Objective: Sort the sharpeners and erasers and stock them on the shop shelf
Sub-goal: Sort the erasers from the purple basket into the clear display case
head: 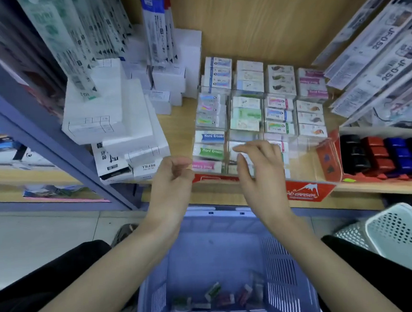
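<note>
A clear display case [306, 146] on the wooden shelf holds rows of wrapped erasers [247, 104], with "Hard Eraser" packs [212, 136] at its front left. My right hand [257, 169] reaches over the case's front middle compartment, fingers stretched forward and loosely bent above white erasers; I see nothing plainly held. My left hand [172, 180] hovers at the case's front left corner, fingers loosely curled and holding nothing. Below my arms a blue basket [206, 248] contains several small sharpeners or erasers [224, 297] at its bottom. A red tray of black, red and blue sharpeners [380, 158] stands right of the case.
Stacked white boxes [114, 118] crowd the shelf on the left. Hanging refill packs [376, 66] lean in from the right. A white perforated basket [400, 232] sits on the floor at right. A blue shelf post [53, 147] runs diagonally at left.
</note>
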Demonstrator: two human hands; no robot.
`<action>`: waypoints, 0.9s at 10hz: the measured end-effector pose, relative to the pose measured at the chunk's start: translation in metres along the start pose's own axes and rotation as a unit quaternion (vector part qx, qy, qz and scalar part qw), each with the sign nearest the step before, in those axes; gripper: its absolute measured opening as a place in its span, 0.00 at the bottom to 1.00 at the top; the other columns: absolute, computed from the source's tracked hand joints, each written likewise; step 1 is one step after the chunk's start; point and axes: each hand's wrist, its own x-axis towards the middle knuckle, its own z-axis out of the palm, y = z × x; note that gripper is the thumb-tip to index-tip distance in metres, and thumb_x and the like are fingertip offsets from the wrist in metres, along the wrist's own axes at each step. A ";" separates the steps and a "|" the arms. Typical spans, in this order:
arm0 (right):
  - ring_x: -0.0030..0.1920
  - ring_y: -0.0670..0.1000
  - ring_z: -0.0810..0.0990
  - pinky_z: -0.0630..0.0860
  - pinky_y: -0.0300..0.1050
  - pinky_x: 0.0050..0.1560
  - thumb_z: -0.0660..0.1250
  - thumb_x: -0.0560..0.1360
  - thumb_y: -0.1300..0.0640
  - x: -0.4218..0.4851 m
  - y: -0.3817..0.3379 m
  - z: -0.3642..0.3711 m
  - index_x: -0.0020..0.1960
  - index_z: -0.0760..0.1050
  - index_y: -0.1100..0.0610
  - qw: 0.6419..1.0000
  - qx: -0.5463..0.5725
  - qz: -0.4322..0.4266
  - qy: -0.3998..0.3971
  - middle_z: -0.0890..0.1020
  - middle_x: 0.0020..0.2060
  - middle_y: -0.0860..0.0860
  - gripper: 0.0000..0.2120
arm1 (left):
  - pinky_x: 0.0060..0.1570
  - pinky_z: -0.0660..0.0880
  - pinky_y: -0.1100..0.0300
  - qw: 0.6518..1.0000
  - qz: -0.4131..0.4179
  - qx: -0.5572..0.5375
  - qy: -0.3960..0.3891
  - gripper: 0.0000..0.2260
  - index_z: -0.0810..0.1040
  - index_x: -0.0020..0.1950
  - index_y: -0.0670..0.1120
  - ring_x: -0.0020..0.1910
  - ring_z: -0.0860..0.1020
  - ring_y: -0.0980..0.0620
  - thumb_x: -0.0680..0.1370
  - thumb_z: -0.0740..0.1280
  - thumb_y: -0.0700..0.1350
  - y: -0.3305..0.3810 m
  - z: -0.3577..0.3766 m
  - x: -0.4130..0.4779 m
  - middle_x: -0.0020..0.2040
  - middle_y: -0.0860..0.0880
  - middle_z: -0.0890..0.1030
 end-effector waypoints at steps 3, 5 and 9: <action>0.50 0.55 0.78 0.71 0.43 0.50 0.61 0.78 0.61 -0.142 0.083 0.014 0.56 0.77 0.62 0.863 -0.007 0.157 -0.479 0.80 0.50 0.55 0.10 | 0.41 0.69 0.69 0.888 -0.032 0.325 -0.324 0.05 0.76 0.49 0.41 0.37 0.75 0.66 0.76 0.65 0.33 -0.167 -0.016 -0.010 0.43 0.50 0.75; 0.51 0.51 0.71 0.70 0.35 0.48 0.69 0.73 0.66 -0.240 0.167 0.054 0.62 0.73 0.65 0.781 0.008 0.346 -0.520 0.73 0.51 0.55 0.17 | 0.41 0.70 0.64 0.845 -0.157 0.396 -0.324 0.14 0.75 0.56 0.36 0.47 0.71 0.50 0.73 0.72 0.38 -0.295 -0.020 -0.003 0.51 0.43 0.73; 0.67 0.62 0.67 0.72 0.52 0.62 0.62 0.75 0.42 -0.332 0.194 0.125 0.73 0.55 0.52 0.794 -0.148 0.403 -0.430 0.63 0.70 0.58 0.32 | 0.60 0.68 0.57 0.762 -0.142 0.468 -0.424 0.44 0.69 0.69 0.40 0.63 0.69 0.41 0.61 0.67 0.66 -0.385 -0.028 -0.027 0.64 0.37 0.68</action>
